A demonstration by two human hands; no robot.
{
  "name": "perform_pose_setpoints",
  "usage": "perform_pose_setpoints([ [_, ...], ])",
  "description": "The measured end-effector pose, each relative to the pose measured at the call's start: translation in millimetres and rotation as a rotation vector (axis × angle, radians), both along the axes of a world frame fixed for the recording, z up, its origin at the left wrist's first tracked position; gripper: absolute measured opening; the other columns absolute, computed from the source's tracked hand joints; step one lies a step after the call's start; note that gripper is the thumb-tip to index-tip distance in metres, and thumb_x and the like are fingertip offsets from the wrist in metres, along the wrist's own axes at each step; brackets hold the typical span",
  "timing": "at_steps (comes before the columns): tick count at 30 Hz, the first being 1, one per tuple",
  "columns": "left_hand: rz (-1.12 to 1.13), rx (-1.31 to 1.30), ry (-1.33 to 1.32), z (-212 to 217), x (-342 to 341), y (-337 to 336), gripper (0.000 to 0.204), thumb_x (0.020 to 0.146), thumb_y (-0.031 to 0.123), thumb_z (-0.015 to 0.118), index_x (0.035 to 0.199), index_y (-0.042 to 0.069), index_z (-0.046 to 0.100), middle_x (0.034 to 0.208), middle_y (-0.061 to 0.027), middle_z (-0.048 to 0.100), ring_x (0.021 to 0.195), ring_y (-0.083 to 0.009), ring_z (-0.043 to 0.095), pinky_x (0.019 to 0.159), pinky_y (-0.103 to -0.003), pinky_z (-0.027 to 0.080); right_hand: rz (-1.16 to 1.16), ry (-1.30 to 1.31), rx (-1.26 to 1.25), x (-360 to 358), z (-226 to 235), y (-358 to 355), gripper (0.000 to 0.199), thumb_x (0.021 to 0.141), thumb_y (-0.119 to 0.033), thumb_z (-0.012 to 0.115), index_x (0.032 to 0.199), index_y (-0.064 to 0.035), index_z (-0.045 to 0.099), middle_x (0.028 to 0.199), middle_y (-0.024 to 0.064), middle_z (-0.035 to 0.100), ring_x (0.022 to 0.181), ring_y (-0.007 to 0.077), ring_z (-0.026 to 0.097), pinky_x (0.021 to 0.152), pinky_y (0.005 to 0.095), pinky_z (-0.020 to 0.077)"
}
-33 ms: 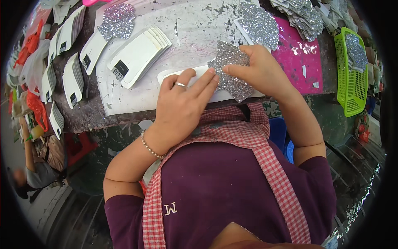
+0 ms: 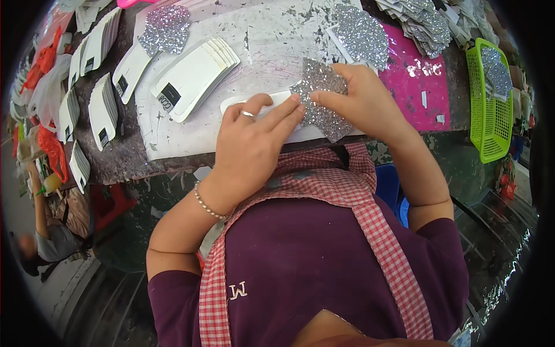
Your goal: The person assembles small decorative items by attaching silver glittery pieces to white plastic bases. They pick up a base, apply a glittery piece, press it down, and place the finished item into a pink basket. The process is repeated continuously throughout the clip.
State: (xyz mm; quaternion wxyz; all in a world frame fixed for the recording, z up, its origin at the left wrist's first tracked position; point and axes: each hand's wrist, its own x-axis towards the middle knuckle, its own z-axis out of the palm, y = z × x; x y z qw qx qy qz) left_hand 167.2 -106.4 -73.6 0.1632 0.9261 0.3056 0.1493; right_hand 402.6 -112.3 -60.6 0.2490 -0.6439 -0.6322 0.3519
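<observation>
The big pile of white cards (image 2: 196, 78) has a black label (image 2: 169, 95) on top, with letters at its edge. Smaller card piles (image 2: 103, 110) have black labels too – their print is too tiny to read. The purple shirt (image 2: 312, 254) has one pale letter (image 2: 237, 290) – it looks upside down.

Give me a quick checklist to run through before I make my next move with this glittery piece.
1. Left hand steadying the work: ok, fingertips rest where white card and silver glitter piece meet.
2. Right hand on the glitter piece: ok, thumb on top.
3. Glitter piece bonded to the card: cannot tell.
4. Card stack clear of both hands: ok.
5. Stack edges even: not ok, cards fan out in steps.
6. Green basket clear of the right hand: ok.
</observation>
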Motion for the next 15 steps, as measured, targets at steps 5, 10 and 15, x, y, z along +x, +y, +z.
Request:
perform_pose_setpoints([
  [5, 0.214, -0.017, -0.470, 20.8, -5.6, 14.2, 0.062, 0.072, 0.011, 0.082, 0.132, 0.013, 0.064, 0.135, -0.0039, 0.063, 0.122, -0.0310, 0.056, 0.103, -0.044, 0.042, 0.046, 0.074, 0.401, -17.2, 25.2, -23.2, 0.018, 0.079, -0.006, 0.075, 0.095, -0.0034, 0.068, 0.092, 0.0104, 0.069, 0.087, 0.0348, 0.066, 0.076, 0.0382, 0.0537],
  [10, -0.026, 0.002, -0.309, 49.3, -6.0, 17.2, 0.048, 0.069, 0.001, 0.081, 0.115, 0.009, 0.069, 0.110, -0.0087, 0.071, 0.107, -0.0320, 0.065, 0.093, -0.041, 0.050, 0.198, 0.116, 0.519, -20.3, 44.7, -35.2, 0.022, 0.073, 0.001, 0.078, 0.093, -0.0051, 0.069, 0.089, 0.0095, 0.070, 0.082, 0.0299, 0.068, 0.071, 0.0364, 0.0534],
  [15, 0.131, -0.086, -0.253, 63.5, -17.1, 14.3, 0.019, 0.076, 0.004, 0.080, 0.093, 0.007, 0.070, 0.082, -0.0076, 0.069, 0.075, -0.0262, 0.068, 0.066, -0.036, 0.052, 0.089, 0.328, 0.358, -19.4, 46.4, -43.4, 0.031, 0.077, 0.000, 0.080, 0.107, -0.0035, 0.071, 0.101, 0.0101, 0.073, 0.092, 0.0238, 0.070, 0.080, 0.0345, 0.0539],
])
